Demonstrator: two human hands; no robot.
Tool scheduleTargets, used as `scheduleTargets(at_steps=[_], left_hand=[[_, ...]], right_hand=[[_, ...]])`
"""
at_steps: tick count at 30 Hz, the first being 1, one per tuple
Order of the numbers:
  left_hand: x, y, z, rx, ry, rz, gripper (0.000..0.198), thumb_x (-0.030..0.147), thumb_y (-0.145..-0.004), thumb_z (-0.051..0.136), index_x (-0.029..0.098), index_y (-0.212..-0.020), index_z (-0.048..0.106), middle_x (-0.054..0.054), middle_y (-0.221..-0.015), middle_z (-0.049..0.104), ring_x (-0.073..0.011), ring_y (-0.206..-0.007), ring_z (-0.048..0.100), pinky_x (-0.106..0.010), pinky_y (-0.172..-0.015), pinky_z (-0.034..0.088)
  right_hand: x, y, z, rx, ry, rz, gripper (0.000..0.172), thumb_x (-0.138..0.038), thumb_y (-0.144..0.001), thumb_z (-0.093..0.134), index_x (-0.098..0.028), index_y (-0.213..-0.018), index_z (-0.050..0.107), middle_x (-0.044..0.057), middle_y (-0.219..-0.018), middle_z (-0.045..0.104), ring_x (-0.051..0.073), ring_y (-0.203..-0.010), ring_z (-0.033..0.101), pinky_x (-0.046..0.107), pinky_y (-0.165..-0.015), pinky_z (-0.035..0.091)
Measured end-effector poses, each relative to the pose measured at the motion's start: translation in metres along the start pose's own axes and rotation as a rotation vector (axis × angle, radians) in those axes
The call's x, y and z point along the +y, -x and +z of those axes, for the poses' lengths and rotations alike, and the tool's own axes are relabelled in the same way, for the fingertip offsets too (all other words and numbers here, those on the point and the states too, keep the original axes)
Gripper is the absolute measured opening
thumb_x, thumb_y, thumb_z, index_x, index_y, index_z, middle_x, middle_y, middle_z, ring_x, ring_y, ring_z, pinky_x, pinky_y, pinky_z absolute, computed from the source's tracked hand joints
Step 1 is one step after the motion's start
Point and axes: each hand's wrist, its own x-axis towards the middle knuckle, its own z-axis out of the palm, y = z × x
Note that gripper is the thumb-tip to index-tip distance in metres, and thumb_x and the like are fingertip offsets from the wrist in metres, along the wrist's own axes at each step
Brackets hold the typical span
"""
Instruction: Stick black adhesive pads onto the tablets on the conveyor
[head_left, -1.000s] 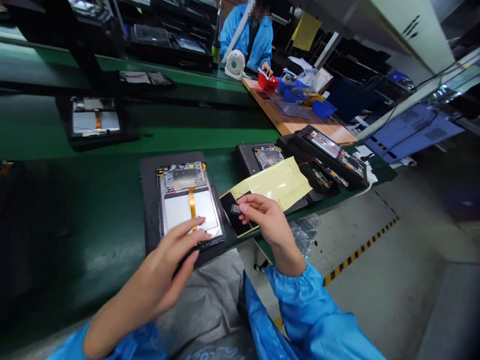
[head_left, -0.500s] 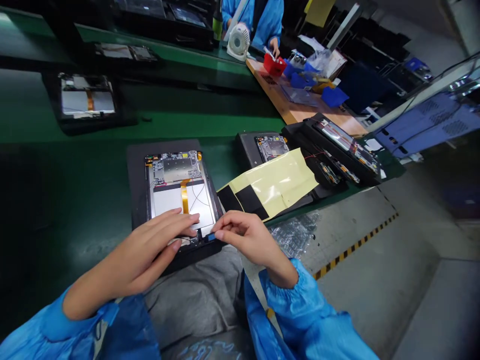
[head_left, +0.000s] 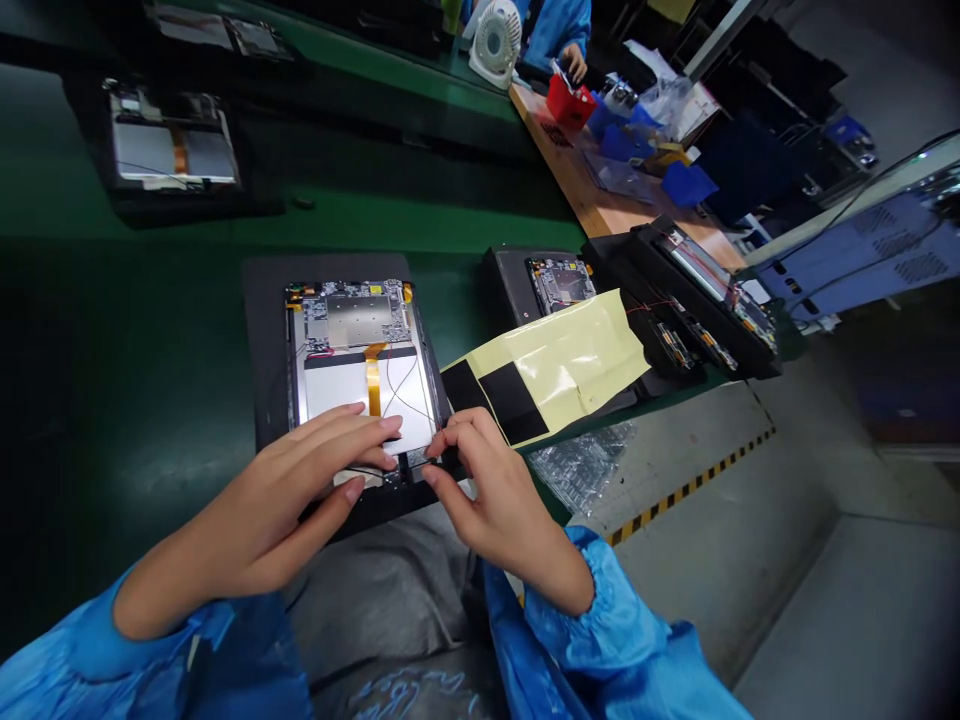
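Along the near edge of the green desk (head_left: 315,215), a partly assembled tablet (head_left: 337,395) lies flat on a black mat (head_left: 266,340), its back open to show a circuit board (head_left: 349,315), a silver battery panel and an orange flex cable (head_left: 373,385). Thin black wires (head_left: 401,395) cross the panel toward the tablet's lower edge. The left hand (head_left: 255,510) lies across that edge, its fingers extended and slightly spread, with the tips on the lower part of the panel. Just beside it, the right hand (head_left: 499,505) brings its thumb and fingertips into a narrow pinch at the lower right corner; whatever is between them is too small to tell. Both blue sleeves (head_left: 525,640) reach in from the bottom of the view, above grey trousers (head_left: 375,570).

Right of the mat lies a pale yellow sheet (head_left: 574,355) with black patches (head_left: 514,405), next to a second exposed circuit board (head_left: 559,285) and a long black fixture (head_left: 682,290). Beyond them, on a wooden desk (head_left: 600,205), a co-worker's hand (head_left: 574,62) is just behind a red box (head_left: 568,100), near a white fan (head_left: 495,42) and blue trays (head_left: 686,185).
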Motion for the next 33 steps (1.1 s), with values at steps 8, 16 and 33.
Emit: scheduleTargets(at_steps=[8,16,33], left_hand=[[0.003,-0.001,0.001,-0.030,0.003,-0.055,0.080,0.012,-0.108,0.049,0.040,-0.178,0.021,-0.001,-0.133,0.080,-0.0208,-0.116,0.081,-0.048,-0.129,0.051],[0.009,-0.001,0.007,0.016,-0.062,-0.040,0.078,0.014,-0.108,0.050,0.039,-0.177,0.023,0.000,-0.134,0.079,-0.0209,-0.122,0.079,-0.045,-0.136,0.043],[0.008,0.000,0.012,0.052,-0.043,-0.048,0.073,0.015,-0.108,0.047,0.038,-0.175,0.027,0.000,-0.138,0.077,-0.0198,-0.123,0.078,-0.045,-0.136,0.041]], right_hand=[[0.002,0.004,0.013,0.164,0.071,-0.013,0.012,-0.023,-0.102,0.062,-0.023,-0.113,0.059,0.009,-0.114,0.065,0.025,-0.106,0.068,0.041,-0.091,0.059],[0.003,0.015,0.044,0.446,0.210,-0.116,0.024,-0.016,-0.107,0.059,-0.022,-0.129,0.061,0.013,-0.122,0.066,0.029,-0.116,0.062,0.046,-0.100,0.054],[-0.001,0.023,0.030,0.464,0.224,-0.129,0.024,-0.018,-0.107,0.062,-0.028,-0.124,0.075,0.010,-0.119,0.067,0.028,-0.114,0.066,0.048,-0.097,0.057]])
